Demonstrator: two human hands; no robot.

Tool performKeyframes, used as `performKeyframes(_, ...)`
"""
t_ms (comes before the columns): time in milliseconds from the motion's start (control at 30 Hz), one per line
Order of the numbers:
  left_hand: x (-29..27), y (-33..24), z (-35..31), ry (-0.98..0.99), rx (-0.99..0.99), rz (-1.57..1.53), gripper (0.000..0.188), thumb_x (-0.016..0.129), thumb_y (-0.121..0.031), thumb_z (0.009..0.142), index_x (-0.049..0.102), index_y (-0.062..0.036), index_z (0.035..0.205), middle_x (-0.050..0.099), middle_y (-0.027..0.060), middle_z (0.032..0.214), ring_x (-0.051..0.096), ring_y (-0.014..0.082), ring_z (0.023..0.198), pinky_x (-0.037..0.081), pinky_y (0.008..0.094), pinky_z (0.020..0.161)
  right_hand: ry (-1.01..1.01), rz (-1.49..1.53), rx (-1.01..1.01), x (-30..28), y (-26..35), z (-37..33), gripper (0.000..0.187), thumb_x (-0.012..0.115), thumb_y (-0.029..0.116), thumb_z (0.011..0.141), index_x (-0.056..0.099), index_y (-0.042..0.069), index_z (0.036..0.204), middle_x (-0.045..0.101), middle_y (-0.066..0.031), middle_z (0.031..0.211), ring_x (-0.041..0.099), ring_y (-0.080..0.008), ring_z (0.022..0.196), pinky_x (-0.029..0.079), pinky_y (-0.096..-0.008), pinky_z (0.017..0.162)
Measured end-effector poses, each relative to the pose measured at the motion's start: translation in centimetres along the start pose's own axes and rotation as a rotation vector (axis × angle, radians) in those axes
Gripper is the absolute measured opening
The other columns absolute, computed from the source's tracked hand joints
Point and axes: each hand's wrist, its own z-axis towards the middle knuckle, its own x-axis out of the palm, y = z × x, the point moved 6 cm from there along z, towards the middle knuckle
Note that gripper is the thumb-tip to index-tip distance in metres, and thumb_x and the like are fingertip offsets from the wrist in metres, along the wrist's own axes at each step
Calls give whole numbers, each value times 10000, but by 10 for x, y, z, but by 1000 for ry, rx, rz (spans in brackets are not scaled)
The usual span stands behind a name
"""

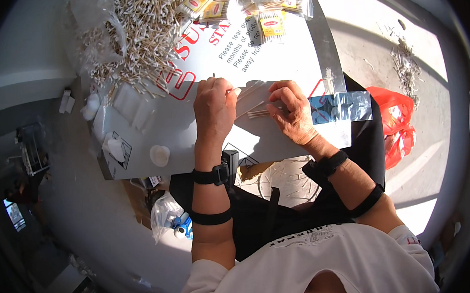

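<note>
A small bundle of thin wooden cotton swabs lies on the white printed plastic sheet between the hands, long axis running left-right; the right hand pinches its right end, the left hand grips a single swab just above. Fingertip contact is hard to make out; the big loose heap of swabs lies well beyond

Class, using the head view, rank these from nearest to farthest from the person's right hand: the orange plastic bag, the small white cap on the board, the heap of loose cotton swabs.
Measured from the right hand:
1. Orange plastic bag, to its right, off the board.
2. Small white cap, left, past the left hand.
3. Heap of loose cotton swabs, far upper left.
</note>
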Motion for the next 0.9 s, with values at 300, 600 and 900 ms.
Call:
performKeyframes(300,-9,35,14,-119,-170,311,84,614,-49,834,550,2,854,623,162,845,600,340,883,488,444,764,-102,109,42,-5,1,3,155,525,-104,826,544,0,938,570,-123,1029,585,-234,904,485,-295,801)
performKeyframes(600,-12,-12,-76,484,-329,-223,13,598,-16,782,586,-11,785,621,155,746,606,352,720,474,412,657,-156,188,67,-12,-12,1,215,515,-128,843,554,-4,1014,561,-92,1067,571,-170,906,477,-256,820)
performKeyframes(900,9,-31,-54,-229,-171,17,456,622,90,760,505,-26,1186,534,178,1160,516,357,1061,435,427,916,-116,163,84,-9,-14,-2,263,509,-138,836,570,-8,1057,552,-98,1128,591,-182,980,483,-261,874)
